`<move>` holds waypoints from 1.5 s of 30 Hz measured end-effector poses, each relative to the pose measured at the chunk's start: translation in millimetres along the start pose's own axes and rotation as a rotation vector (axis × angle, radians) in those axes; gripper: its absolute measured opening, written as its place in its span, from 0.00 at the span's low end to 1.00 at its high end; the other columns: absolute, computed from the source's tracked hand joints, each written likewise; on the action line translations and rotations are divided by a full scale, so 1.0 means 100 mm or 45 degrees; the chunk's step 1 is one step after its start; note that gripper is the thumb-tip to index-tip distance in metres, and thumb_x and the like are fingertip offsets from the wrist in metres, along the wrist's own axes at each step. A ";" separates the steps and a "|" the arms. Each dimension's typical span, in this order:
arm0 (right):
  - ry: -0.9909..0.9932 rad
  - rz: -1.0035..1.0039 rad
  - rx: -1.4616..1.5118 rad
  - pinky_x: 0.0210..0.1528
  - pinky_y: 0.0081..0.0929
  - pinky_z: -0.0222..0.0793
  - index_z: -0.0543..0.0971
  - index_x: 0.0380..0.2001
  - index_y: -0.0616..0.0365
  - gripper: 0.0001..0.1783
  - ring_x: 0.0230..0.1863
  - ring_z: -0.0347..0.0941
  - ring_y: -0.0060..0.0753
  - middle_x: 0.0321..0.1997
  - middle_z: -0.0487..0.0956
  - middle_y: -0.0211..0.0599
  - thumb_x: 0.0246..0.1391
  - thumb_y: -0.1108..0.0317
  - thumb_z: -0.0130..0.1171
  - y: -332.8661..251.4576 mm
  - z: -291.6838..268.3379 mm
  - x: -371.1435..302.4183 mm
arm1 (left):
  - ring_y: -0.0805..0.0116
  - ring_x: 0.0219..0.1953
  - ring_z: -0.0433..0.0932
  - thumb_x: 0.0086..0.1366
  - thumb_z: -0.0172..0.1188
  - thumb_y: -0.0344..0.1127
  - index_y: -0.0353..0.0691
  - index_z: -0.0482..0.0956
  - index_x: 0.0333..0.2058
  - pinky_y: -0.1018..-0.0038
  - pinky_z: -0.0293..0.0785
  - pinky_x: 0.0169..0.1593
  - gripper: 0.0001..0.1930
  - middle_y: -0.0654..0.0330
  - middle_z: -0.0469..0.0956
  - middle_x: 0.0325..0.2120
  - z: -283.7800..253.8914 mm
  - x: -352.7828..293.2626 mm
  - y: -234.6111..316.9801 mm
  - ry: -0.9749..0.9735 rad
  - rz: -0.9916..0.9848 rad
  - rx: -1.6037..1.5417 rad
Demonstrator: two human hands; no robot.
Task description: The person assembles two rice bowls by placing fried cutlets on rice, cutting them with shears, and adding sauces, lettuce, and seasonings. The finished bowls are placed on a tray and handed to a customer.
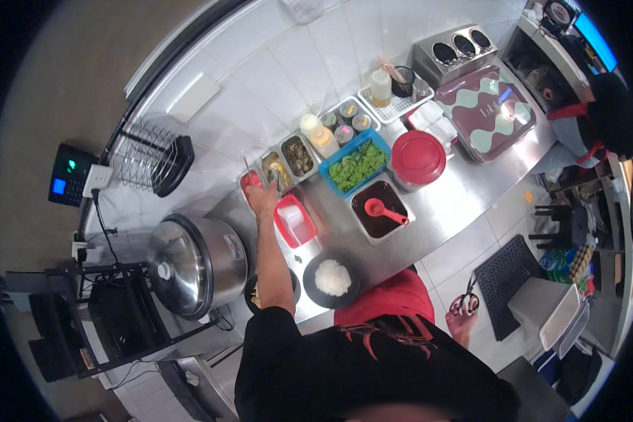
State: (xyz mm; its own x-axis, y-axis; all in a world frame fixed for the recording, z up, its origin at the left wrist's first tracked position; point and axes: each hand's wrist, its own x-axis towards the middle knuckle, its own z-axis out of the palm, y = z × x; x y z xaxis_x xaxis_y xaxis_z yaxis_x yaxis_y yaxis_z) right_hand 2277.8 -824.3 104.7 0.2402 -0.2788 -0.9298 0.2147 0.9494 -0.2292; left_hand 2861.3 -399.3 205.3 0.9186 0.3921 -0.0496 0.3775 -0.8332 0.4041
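Saw the right hand [461, 321] off the desk's near edge, over the floor, fingers closed around the handles of the scissors [468, 301]. Found on the steel desk [439, 202], at its near edge, a dark plate [312, 283] of white rice [332, 277] and, to its left, a dark bowl [295, 287] partly under the left forearm [274, 264]. Noted farther in a red open container [287, 203], then, rightward, a steel pan of dark sauce with a red ladle [377, 208]; beyond that, leafy greens [359, 167] in a blue tub. Spotted the left hand [263, 200] near the desk's far left corner, fingers extended to the small red container [246, 181]; could not tell gripping from mere touching. Placed that container just beyond and slightly left of those fingers, long axis partly hidden, seemingly running from wall toward near edge. Judged the left hand clearly nearer, the right well apart.
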 end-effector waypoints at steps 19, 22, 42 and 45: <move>-0.127 0.103 0.015 0.26 0.28 0.68 0.73 0.46 0.48 0.27 0.24 0.68 0.29 0.27 0.75 0.32 0.54 0.39 0.61 -1.72 0.84 0.85 | 0.57 0.32 0.83 0.59 0.56 0.25 0.26 0.64 0.54 0.62 0.83 0.35 0.23 0.46 0.79 0.35 0.24 0.40 0.27 -0.429 -0.128 -0.163; -0.106 0.109 -0.001 0.25 0.29 0.68 0.72 0.48 0.50 0.30 0.24 0.68 0.30 0.27 0.75 0.31 0.52 0.39 0.63 -1.66 0.96 0.94 | 0.68 0.23 0.78 0.62 0.54 0.25 0.33 0.67 0.50 0.70 0.77 0.25 0.16 0.56 0.76 0.29 0.02 -0.10 0.39 -0.393 -0.212 -0.689; -0.234 0.448 -1.176 0.25 0.29 0.56 0.75 0.31 0.47 0.26 0.21 0.64 0.28 0.23 0.71 0.27 0.43 0.38 0.69 -0.79 -0.42 0.31 | 0.73 0.37 0.76 0.70 0.61 0.35 0.42 0.75 0.51 0.72 0.74 0.38 0.13 0.61 0.79 0.40 -1.35 -6.84 -3.04 0.310 -0.675 -1.956; -0.252 0.429 -1.467 0.26 0.28 0.60 0.75 0.32 0.48 0.28 0.24 0.68 0.28 0.27 0.75 0.26 0.42 0.36 0.70 -0.46 -1.14 0.15 | 0.72 0.38 0.77 0.69 0.61 0.36 0.40 0.74 0.52 0.71 0.76 0.38 0.15 0.60 0.79 0.40 -1.30 -8.75 -3.87 0.542 -1.022 -1.860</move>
State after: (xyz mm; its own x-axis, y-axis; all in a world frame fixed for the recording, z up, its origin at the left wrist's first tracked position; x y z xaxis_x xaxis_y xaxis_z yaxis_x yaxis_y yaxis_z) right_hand 2163.4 -855.9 68.5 0.2837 0.0846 -0.9552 -0.8288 0.5226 -0.1999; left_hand 1895.9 -369.4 211.5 0.3835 0.7701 -0.5098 0.0581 0.5308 0.8455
